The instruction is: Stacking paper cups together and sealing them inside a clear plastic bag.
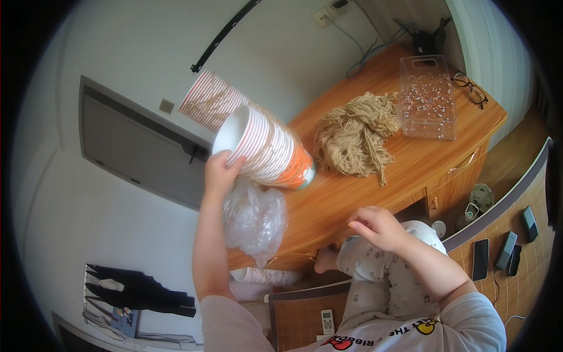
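My left hand point(220, 171) grips the rim of a stack of nested paper cups point(267, 146), white with red rims and an orange print at the bottom end. The stack lies tilted at the table's left side, with tan strands across it. Behind it is a second cup stack point(214, 100), also crossed by strands. A crumpled clear plastic bag point(255, 220) lies just below my left hand. Over my lap by the table's front edge, my right hand point(378, 227) has its fingers curled together; whatever they may hold cannot be made out.
On the wooden table point(328, 202) sit a heap of tan yarn point(358, 135), a clear tray with small beads point(427, 100) and eyeglasses point(471, 90). More cups point(267, 276) lie below the table's left end. Phones point(481, 259) and a remote control point(326, 321) rest on the woven seat surfaces.
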Demonstrator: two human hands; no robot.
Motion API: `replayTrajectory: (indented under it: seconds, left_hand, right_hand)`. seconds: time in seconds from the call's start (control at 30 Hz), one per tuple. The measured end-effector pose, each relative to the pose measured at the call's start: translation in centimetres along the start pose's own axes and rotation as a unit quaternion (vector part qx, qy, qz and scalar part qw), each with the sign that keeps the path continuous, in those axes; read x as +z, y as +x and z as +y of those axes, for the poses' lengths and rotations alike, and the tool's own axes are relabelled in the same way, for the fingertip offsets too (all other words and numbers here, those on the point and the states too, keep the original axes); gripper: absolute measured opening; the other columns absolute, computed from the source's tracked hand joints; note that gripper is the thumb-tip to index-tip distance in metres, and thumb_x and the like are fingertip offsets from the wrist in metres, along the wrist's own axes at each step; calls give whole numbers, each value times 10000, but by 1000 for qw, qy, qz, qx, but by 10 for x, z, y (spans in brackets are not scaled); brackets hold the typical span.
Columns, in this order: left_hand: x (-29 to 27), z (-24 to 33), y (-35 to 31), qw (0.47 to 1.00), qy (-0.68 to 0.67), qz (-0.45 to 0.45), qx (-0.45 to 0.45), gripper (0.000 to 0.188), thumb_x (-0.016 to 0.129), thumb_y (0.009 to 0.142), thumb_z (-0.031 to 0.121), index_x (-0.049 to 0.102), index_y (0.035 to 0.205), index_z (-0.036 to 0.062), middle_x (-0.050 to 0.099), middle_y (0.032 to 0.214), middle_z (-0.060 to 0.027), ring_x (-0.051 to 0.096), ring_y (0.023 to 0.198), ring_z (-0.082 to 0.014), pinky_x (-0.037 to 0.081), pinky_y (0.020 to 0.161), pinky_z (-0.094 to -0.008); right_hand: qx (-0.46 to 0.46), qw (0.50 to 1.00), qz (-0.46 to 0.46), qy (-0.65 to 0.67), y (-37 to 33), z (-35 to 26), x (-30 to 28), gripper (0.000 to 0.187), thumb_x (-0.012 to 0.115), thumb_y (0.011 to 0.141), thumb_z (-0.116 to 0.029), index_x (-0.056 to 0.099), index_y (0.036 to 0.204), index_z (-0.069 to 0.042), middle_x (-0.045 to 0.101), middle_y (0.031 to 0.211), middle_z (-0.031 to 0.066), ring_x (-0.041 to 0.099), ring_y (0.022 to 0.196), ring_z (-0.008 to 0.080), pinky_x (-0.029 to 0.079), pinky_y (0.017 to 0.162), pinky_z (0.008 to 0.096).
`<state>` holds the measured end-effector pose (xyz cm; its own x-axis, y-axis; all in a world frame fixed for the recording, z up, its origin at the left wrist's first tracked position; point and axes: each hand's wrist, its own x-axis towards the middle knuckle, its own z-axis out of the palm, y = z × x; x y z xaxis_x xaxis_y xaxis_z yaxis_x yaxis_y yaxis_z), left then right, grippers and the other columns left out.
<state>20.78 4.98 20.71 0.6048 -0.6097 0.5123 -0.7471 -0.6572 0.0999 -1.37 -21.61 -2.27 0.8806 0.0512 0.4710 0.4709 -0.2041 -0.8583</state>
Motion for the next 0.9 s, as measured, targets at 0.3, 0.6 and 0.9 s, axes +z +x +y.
replayTrajectory:
  seconds: [0.3,0.6,0.9]
  left_hand:
    - [-27,78,-55,998,36,17,57,264,784,708,172,585,715,-2,569,696,-129,525,683,-306,408,633,-377]
    - [18,85,-123,912,-289,283,64,724,594,924,494,310,1454,90,307,1508,-125,353,1367,-265,311,1126,-420]
    - [135,80,-155,643,-655,263,-297,728,247,997,638,305,1506,120,391,1510,-58,371,1388,-233,310,1152,-425]
  right_hand:
    - [23,997,73,-9,0,4,7,199,644,894,-190,637,979,-11,640,894,150,627,856,312,499,765,390]
    - [-81,982,172,-16,17,-30,22,526,594,944,-258,442,1399,-42,386,1478,217,345,1389,374,265,1141,449]
    - [-7,985,147,87,75,-30,27,908,707,871,-387,193,1517,-9,251,1533,229,219,1449,325,192,1180,419]
